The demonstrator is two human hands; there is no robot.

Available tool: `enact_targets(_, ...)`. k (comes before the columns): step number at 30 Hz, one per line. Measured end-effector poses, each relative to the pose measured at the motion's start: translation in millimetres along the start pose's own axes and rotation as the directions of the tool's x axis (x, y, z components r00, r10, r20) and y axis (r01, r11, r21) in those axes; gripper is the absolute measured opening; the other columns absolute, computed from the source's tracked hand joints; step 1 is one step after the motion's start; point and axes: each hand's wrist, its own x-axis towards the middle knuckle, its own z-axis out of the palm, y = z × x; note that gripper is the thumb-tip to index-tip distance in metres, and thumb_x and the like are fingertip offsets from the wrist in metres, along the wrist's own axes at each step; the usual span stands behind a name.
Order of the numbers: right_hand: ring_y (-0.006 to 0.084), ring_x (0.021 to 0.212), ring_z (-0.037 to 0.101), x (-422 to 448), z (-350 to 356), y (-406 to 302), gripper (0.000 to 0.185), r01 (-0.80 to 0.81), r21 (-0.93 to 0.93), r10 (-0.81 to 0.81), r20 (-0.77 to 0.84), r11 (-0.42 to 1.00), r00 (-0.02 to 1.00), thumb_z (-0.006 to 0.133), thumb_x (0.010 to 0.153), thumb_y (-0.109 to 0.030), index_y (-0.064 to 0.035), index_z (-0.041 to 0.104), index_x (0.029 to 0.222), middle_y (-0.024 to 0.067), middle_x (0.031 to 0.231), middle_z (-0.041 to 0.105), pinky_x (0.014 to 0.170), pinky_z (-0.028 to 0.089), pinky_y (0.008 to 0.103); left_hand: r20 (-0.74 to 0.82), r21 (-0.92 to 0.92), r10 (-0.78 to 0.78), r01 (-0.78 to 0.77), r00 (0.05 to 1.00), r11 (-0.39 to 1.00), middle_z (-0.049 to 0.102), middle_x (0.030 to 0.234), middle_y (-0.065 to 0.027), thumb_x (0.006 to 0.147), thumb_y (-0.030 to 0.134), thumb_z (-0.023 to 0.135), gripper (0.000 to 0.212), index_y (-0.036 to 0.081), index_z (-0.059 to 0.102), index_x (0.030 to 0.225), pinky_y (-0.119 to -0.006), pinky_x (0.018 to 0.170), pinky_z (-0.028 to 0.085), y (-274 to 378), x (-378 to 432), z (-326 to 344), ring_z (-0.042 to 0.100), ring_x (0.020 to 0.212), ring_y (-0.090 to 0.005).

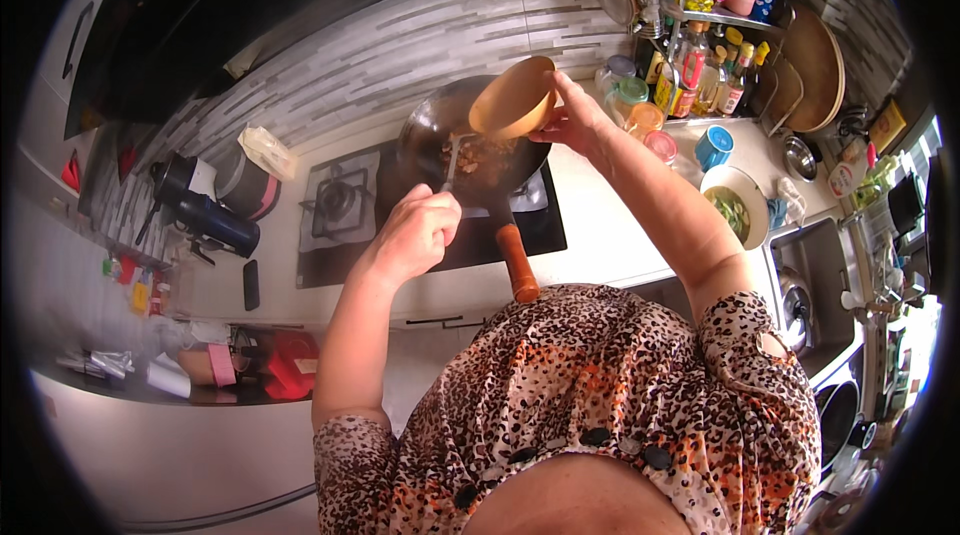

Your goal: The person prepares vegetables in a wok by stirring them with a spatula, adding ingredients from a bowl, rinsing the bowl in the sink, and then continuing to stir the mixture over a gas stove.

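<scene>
My left hand (420, 230) is closed around the handle of a metal spatula (453, 162), whose blade reaches into a dark wok (433, 111). Chunks of browned food (478, 160) lie in the wok, with some haze over them. Above the wok's right side, my right hand (576, 113) grips a tan bowl (517, 100) by its rim and tilts it over the food. What the bowl holds cannot be made out. The wok sits on a black gas stove (547, 224), and its wooden handle (517, 261) points towards my body.
Left of the wok is a second burner (335, 199); beyond it stand a dark blue flask (225, 226) and a phone (251, 284). To the right are lidded jars (645, 117), a blue cup (715, 147), a bowl of greens (733, 194), a bottle rack (720, 17) and a sink (817, 265).
</scene>
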Motion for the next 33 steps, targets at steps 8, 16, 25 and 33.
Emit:
enact_targets(8,0.0311,0.094,0.061,2,-2,1,0.07,-0.008,0.003,0.008,0.055,1.0,0.998,0.059,0.085,-0.051,-0.0095,0.028,0.132,0.0171,0.127,0.043,0.079,0.054,0.0524,0.056,-0.024,-0.027,0.028,0.998,0.999,0.057,0.07,-0.0031,0.063,-0.005,0.051,0.013,0.005,0.047,0.055,-0.034,0.065,0.04,-8,-1,21,0.046,0.066,-0.0251)
enact_targets(16,0.0325,0.1,0.06,3,5,-2,0.065,-0.026,0.057,0.022,0.066,0.998,0.998,0.058,0.086,-0.051,-0.0162,0.029,0.132,0.0168,0.123,0.048,0.082,0.052,0.0535,0.064,0.002,0.017,-0.017,0.998,1.0,0.056,0.07,-0.0017,0.064,-0.004,0.054,0.015,0.006,0.047,0.056,-0.032,0.065,0.04,-13,10,33,0.046,0.069,-0.024)
enact_targets(25,0.0322,0.098,0.06,1,7,-8,0.062,0.019,0.064,-0.021,0.043,0.998,0.999,0.057,0.086,-0.053,-0.0155,0.036,0.131,0.0171,0.12,0.05,0.08,0.053,0.0506,0.004,0.048,0.085,-0.085,0.996,0.995,0.055,0.071,-0.0025,0.065,-0.003,0.052,0.013,0.006,0.047,0.057,-0.033,0.065,0.04,-30,23,44,0.045,0.068,-0.0256)
enact_targets(33,0.0324,0.096,0.061,0,6,-10,0.064,0.059,0.054,-0.061,0.046,0.997,0.997,0.057,0.085,-0.054,-0.0145,0.036,0.131,0.0187,0.116,0.053,0.078,0.054,0.0498,0.072,0.054,0.055,-0.059,0.996,0.997,0.053,0.069,-0.001,0.063,-0.003,0.054,0.016,0.008,0.044,0.056,-0.032,0.065,0.038,-27,17,37,0.042,0.068,-0.0247)
